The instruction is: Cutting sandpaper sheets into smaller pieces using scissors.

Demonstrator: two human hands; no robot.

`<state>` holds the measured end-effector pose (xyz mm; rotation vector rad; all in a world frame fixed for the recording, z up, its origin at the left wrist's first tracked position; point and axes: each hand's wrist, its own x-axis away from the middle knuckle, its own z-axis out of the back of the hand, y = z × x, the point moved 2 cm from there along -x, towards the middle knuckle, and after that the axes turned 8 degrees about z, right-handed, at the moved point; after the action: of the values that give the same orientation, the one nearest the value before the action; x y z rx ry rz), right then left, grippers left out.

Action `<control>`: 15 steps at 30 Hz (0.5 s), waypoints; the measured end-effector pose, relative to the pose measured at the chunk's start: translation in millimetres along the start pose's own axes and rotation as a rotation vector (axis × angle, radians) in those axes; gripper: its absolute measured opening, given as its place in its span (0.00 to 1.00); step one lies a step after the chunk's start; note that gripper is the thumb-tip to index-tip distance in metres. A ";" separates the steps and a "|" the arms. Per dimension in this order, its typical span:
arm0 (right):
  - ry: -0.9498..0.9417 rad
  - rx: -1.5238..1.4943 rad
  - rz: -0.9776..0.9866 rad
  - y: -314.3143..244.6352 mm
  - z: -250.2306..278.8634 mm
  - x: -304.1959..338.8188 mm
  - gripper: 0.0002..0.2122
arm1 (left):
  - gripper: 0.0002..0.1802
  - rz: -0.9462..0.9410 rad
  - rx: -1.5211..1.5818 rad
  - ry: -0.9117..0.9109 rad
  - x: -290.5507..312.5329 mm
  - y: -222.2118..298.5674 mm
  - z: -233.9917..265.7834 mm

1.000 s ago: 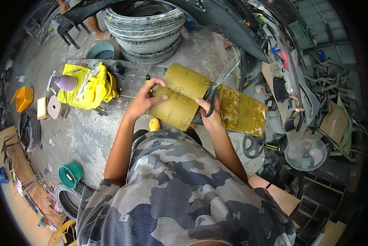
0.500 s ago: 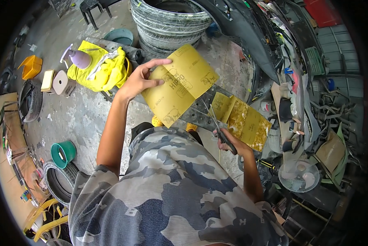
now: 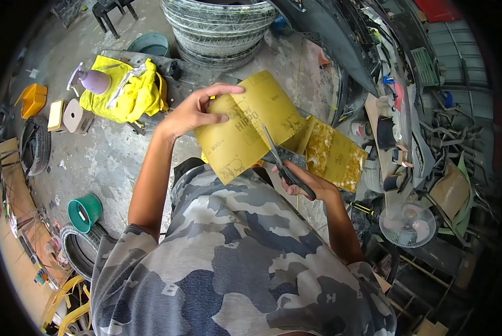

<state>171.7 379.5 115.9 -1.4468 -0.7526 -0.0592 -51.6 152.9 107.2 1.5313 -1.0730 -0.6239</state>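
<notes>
1. The left hand point(image 3: 198, 115) grips a yellow printed sheet point(image 3: 248, 131) by its upper-left side, the thumb lying on the printed face.
2. This sheet is held up in front of the person's body, over the dark table point(image 3: 192, 73), and bends along a crease.
3. The right hand point(image 3: 310, 183) is closed around the black handles of a pair of scissors point(image 3: 285, 167), just beside the sheet's lower-right edge.
4. One scissor blade shows over the printed face, pointing up and leftward; I cannot tell exactly where the other lies.
5. To the right of the scissors is a second yellow sheet point(image 3: 336, 157), blotched with brown and white.
6. At the table's left end, a purple pump bottle point(image 3: 96, 82) rests on a bright yellow cloth point(image 3: 142, 96).
7. Stacked tires point(image 3: 217, 33) stand beyond the table.
</notes>
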 end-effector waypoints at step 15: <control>0.000 0.100 0.129 18.2 12.7 0.9 0.26 | 0.31 0.012 0.017 -0.042 -15.2 -2.2 -8.9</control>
<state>175.6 394.3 99.8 -1.3967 -0.6519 0.0761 -50.3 170.4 104.9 1.5317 -1.1209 -0.6424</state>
